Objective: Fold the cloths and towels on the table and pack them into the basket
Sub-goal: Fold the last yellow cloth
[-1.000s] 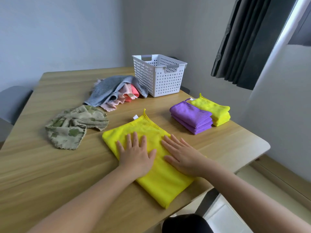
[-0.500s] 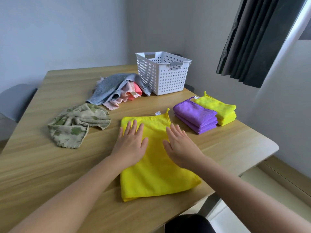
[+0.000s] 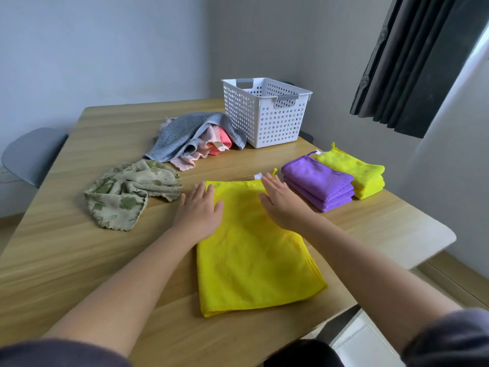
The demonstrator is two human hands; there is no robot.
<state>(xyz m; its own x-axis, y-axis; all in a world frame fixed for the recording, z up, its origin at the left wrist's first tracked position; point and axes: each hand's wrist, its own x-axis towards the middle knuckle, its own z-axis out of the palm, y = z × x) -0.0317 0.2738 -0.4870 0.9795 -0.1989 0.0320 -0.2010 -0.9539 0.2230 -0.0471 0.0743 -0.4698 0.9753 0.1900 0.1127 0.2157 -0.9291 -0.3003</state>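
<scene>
My left hand (image 3: 199,210) lies flat on the big yellow cloth (image 3: 251,260), near its far left corner. The fingers are straight and close together. They hold nothing and just press down. My right hand (image 3: 280,201) lies flat on the same cloth, near the far right corner. Its fingers are straight too and hold nothing. The tips reach the far edge, right by a small white tag (image 3: 258,176) and a little yellow loop (image 3: 274,171). The big yellow cloth is spread out on the wooden table (image 3: 66,260), right in front of me. Its near edge comes close to the edge of the table. At the near left corner the edge looks double, like the cloth is folded over once. To the right of my right hand sits a pile of folded purple cloths (image 3: 317,184). A pile of folded yellow cloths (image 3: 357,173) sits just behind it, and the two piles touch. The white basket (image 3: 264,115) with lots of little holes stands at the far side of the table. A grey towel (image 3: 182,133) lies in a heap against its left side, with pink cloths (image 3: 209,148) poking out from under it. A scrunched-up green cloth (image 3: 124,192) with leaves on it lies to the left of my left hand, near the big yellow cloth but not touching it. A grey chair (image 3: 31,154) stands past the left side of the table. A dark curtain (image 3: 412,62) hangs up on the right.
</scene>
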